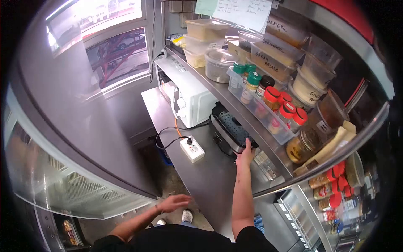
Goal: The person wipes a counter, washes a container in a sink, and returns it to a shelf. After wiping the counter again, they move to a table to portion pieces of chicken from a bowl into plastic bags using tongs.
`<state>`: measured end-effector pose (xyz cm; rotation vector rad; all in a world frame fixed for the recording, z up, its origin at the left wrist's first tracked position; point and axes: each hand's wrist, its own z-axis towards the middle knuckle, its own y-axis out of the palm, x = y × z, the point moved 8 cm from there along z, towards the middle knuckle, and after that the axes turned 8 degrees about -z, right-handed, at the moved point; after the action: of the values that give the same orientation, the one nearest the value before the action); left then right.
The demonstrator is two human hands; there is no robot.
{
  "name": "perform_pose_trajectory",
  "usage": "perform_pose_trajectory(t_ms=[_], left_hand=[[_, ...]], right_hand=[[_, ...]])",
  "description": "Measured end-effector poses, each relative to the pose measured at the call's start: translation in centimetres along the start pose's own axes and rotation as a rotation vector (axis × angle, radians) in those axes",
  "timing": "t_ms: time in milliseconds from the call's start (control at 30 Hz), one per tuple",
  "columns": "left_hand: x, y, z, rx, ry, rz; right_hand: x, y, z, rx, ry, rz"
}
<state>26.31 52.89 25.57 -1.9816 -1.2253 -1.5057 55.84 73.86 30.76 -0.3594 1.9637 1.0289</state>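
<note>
On the steel counter [201, 189], under the shelf, stands a black-and-silver electric cooking appliance [228, 122] with a dark speckled top. My right hand [245, 155] grips its near end, thumb up on the rim, and the other fingers are partly hidden. Nothing is in my left hand [175, 203], which hangs open by the counter's front edge, fingers stretched out. Left of the appliance lies a white power strip [192, 149] with a black plug in it. A black cord runs back from it toward the appliance and microwave.
A white microwave [193, 94] stands farther back on the counter. The shelf above carries a bin of spice jars [262, 107], labelled plastic tubs [273, 61] and a glass jar [302, 146]. A glass-fronted door [71, 180] is at left; more spice bottles [329, 193] sit at right.
</note>
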Motion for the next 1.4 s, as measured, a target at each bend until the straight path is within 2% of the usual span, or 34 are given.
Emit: perform_pose_trajectory(t_ms=[67,100,133,167,200,267,333,367,433,533,633,767,833,867,933,1000,1033,1067,1133,1267,1300,1333,1367,1400], left_hand=[[-6.1,-3.2,-1.6,0.113,-0.079,-0.013],[-8.3,-4.2,-2.3,0.109,-0.087,-0.013],[-10.4,-6.0,-3.3,0.213,-0.102,-0.014],[-11.5,-7.5,-4.2,0.317,-0.120,-0.018],[-11.4,-7.9,-4.7,0.311,-0.131,-0.022],[-11.4,-9.8,-6.1,0.444,-0.230,0.097],[-11.6,-10.7,-6.3,0.461,-0.241,0.104],[-11.5,-11.3,-6.3,0.475,-0.262,0.129],[-12.0,-12.4,-6.1,0.483,-0.279,0.171],[-13.2,-13.8,-5.6,0.464,-0.239,0.165],[-13.5,-14.7,-6.0,0.501,-0.217,0.202],[-20.0,-17.3,-7.1,0.488,-0.285,0.291],[-22.9,-18.1,-8.1,0.481,-0.335,0.211],[-23.9,-18.3,-8.5,0.463,-0.341,0.221],[-25.7,-19.2,-9.5,0.473,-0.366,0.250],[-28.2,-20.7,-10.2,0.449,-0.411,0.291],[-29.4,-21.2,-10.5,0.448,-0.449,0.318],[-29.2,-21.3,-10.6,0.439,-0.450,0.323],[-27.7,-21.6,-10.6,0.338,-0.447,0.567],[-25.0,-22.1,-10.5,0.374,-0.420,0.683],[-25.1,-22.6,-10.1,0.367,-0.333,0.704],[-25.8,-23.2,-10.5,0.373,-0.332,0.707],[-25.6,-23.3,-10.8,0.395,-0.347,0.684],[-25.4,-23.4,-11.1,0.420,-0.359,0.659]], right_hand=[[-0.2,0.8,2.3,-0.075,-0.127,-0.065],[1.0,0.3,4.7,-0.105,-0.134,-0.169],[0.8,0.4,4.7,-0.097,-0.130,-0.171],[0.4,0.6,4.1,-0.073,-0.057,-0.207],[0.6,0.5,3.8,-0.049,0.016,-0.244],[0.3,0.9,3.5,-0.054,0.013,-0.239],[-2.2,2.0,1.1,-0.016,-0.088,-0.603],[-2.4,2.1,0.6,-0.001,-0.086,-0.609],[-5.5,2.1,-0.6,0.282,-0.358,-1.106],[-3.5,0.6,0.8,0.254,-0.290,-0.967],[1.3,-1.3,4.4,0.291,-0.268,-0.989],[0.1,-1.2,6.0,0.395,-0.289,-0.769],[-1.2,-1.2,7.5,0.320,-0.461,-0.602],[-2.1,-2.0,7.6,0.342,-0.460,-0.602],[-1.8,-1.6,8.6,0.016,-0.246,-0.574],[-1.0,-2.4,8.3,0.074,-0.143,-0.759],[-0.5,-2.4,7.9,0.046,-0.136,-0.756],[-2.0,0.0,4.3,0.119,-0.456,-0.716],[-1.4,-0.2,3.3,0.177,-0.299,-0.653],[0.3,0.3,2.9,0.211,-0.331,-0.571],[-1.1,0.3,0.0,0.531,-0.468,-0.821],[-2.9,0.7,-3.4,0.859,-0.601,-1.066],[-4.7,1.7,-6.0,0.852,-0.604,-1.062],[-6.8,7.1,-8.5,0.463,-0.849,-1.437]])
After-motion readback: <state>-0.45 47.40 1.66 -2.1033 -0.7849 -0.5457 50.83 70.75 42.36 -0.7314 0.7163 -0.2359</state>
